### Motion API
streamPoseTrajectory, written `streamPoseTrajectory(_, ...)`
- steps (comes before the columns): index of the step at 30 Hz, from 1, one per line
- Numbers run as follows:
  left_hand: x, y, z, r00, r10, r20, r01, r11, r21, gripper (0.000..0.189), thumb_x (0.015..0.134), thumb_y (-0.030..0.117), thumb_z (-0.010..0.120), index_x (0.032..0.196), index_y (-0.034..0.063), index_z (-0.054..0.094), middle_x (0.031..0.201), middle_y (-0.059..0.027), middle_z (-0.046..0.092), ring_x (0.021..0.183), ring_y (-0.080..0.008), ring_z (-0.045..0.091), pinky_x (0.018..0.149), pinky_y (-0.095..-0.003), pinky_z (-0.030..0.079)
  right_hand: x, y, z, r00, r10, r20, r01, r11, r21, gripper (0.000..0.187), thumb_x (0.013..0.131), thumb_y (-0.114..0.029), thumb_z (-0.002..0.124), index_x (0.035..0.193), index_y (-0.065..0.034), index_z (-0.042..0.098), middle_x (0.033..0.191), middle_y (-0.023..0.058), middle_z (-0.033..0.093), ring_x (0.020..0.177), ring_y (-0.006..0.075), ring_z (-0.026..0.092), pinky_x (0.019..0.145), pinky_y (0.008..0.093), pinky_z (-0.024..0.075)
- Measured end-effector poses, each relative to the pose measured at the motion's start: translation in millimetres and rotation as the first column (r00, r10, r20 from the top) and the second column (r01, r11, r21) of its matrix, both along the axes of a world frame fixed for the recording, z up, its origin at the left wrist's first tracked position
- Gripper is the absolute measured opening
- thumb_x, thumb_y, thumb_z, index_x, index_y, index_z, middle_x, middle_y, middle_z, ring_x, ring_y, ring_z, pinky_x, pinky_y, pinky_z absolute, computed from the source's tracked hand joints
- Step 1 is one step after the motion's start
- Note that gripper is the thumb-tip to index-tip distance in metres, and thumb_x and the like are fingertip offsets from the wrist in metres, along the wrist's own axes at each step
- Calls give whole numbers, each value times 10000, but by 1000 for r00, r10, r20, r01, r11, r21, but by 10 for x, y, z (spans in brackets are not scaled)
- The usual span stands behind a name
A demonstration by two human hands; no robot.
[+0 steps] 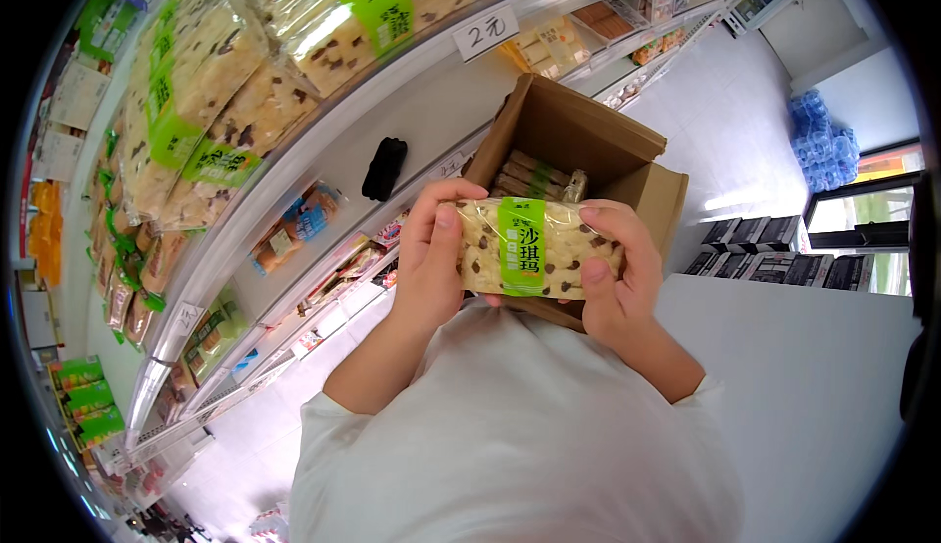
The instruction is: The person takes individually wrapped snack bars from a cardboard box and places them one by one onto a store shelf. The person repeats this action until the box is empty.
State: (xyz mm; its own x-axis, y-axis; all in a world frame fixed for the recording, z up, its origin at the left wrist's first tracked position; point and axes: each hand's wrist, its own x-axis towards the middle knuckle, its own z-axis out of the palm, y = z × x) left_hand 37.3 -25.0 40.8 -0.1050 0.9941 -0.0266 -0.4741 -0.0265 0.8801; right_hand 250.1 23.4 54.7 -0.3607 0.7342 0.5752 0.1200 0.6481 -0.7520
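A clear-wrapped packet of sachima point(562, 252), pale with dark bits and a green printed band, is held level in front of the white shirt. My left hand point(434, 249) grips its left end, thumb on the front. At the right end, my right hand point(623, 267) has hold of it in the same way. Behind the packet stands an open cardboard box point(588, 113) with some brown wrapped packets point(533, 175) inside. More pale packets point(345, 14) with green bands lie piled on the upper shelf at the upper left.
Curved shelf edges point(294, 128) with handwritten price cards point(485, 32) run along the left. A black object point(384, 168) lies on a lower shelf, near a blue-and-brown snack packet point(298, 227). To the right are a white surface point(779, 352), stacked dark cartons point(779, 249) and blue wrapped bottles point(823, 142).
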Motion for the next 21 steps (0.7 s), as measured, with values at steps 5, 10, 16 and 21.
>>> streamPoseTrajectory(5,-122,-131,-127,738,474,-481,-167,818,550,372,1115,300,522,1311,-13,558,1196,-120,622,980,-134,619,828,-274,513,-109,-100,12,956,-9,-293,-176,781,-599,301,1056,-189,613,1289,2,596,1224,135,635,1098,191,616,941,357,503)
streamPoseTrajectory(10,-381,-212,-63,856,354,-377,-205,901,382,346,1105,236,538,1328,-28,553,1201,-95,599,1051,-137,574,927,-291,471,-267,158,334,959,47,281,-49,999,1,470,918,-235,774,1334,-82,616,1352,153,594,1252,304,599,1095,510,444)
streamPoseTrajectory(16,-555,-336,81,953,246,-177,-192,942,275,462,1090,331,560,1412,5,494,1287,-147,577,1062,-204,627,841,-321,542,-632,309,785,769,-47,638,-391,755,527,791,568,-300,890,1321,-209,669,1355,133,601,1209,330,601,1078,608,430)
streamPoseTrajectory(21,-759,-490,295,962,268,50,-267,884,384,595,1048,421,613,1462,36,427,1342,-258,608,1094,-368,716,646,-423,657,-841,823,1381,850,9,527,-367,727,580,818,587,-168,842,1381,-156,648,1282,112,632,1118,344,618,996,504,471)
